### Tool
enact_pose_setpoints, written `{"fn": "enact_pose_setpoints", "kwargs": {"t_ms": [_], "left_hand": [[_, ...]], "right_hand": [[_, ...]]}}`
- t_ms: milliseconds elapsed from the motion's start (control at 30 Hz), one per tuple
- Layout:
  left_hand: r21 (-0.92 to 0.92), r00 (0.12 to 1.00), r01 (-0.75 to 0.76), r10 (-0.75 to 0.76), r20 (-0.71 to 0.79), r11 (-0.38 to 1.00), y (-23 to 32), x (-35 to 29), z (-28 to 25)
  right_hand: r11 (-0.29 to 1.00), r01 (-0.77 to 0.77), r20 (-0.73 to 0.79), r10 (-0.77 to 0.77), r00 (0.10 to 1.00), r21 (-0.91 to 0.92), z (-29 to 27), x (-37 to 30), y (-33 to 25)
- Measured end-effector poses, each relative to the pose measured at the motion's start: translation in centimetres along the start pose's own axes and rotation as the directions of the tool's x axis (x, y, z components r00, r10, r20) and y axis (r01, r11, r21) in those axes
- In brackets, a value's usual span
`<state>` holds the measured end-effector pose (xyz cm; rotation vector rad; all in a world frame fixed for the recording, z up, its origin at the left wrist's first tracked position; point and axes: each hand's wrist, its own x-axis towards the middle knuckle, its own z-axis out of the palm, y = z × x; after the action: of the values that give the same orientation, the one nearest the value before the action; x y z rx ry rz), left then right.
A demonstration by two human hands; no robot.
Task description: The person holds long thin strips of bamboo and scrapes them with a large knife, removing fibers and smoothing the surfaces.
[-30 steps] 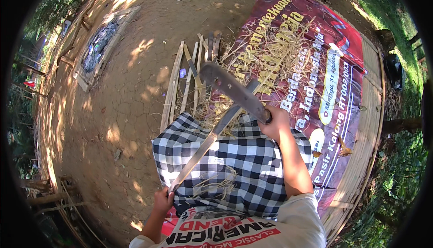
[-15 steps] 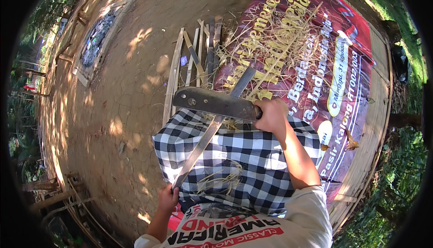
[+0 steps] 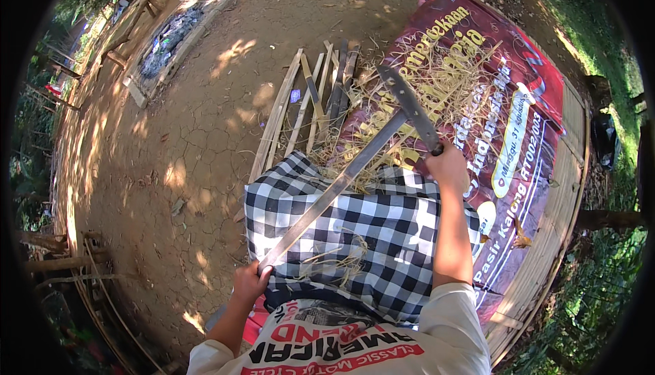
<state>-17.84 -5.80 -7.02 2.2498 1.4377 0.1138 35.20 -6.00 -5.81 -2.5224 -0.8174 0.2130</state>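
My left hand (image 3: 251, 281) is closed around the near end of a long, flat bamboo strip (image 3: 326, 199), which slants up and away to the right across my lap. A dark, broad-bladed cleaver (image 3: 409, 104) is gripped by its handle in my right hand (image 3: 447, 168). Its blade crosses the far end of the strip and appears to rest against it; exact contact is hard to tell. Over my lap lies a black-and-white checkered cloth (image 3: 382, 238), with a few thin shavings (image 3: 344, 266) on it.
Several cut bamboo strips (image 3: 281, 112) lie on the dirt ground (image 3: 205, 123) ahead. Right of them, a dark red printed banner (image 3: 525, 191) carries a heap of pale shavings (image 3: 450, 68) and covers part of a bamboo platform (image 3: 570, 170). A wood-framed ash pit (image 3: 184, 54) sits far left.
The cleaver has moved away from me and to the right, from mid-strip to the far end, and its blade has turned to point farther forward. My left hand keeps its grip.
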Motion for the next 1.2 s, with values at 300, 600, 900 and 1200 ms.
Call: {"fn": "enact_pose_setpoints", "kwargs": {"t_ms": [300,600,900,1200], "left_hand": [[-0.138,0.999,0.047,-0.045,0.015,0.989,0.2,0.2,0.1],[-0.141,0.996,-0.091,0.087,-0.032,0.986,1.1,0.2,-1.1],[-0.228,0.989,-0.032,0.063,0.133,0.973,2.3,0.3,-3.2],[-0.182,0.987,-0.022,0.051,0.155,0.983,0.5,0.3,-2.1]], "right_hand": [[0.840,-0.086,-0.232,0.243,0.942,0.535,-2.0,-0.1,7.2],[0.847,0.223,0.009,-0.259,0.966,0.484,-1.9,-3.4,2.7],[0.918,0.333,0.177,-0.372,0.911,0.217,-2.9,-7.0,-3.2],[0.834,0.538,0.332,-0.545,0.770,0.121,1.5,-5.9,-4.5]]}}
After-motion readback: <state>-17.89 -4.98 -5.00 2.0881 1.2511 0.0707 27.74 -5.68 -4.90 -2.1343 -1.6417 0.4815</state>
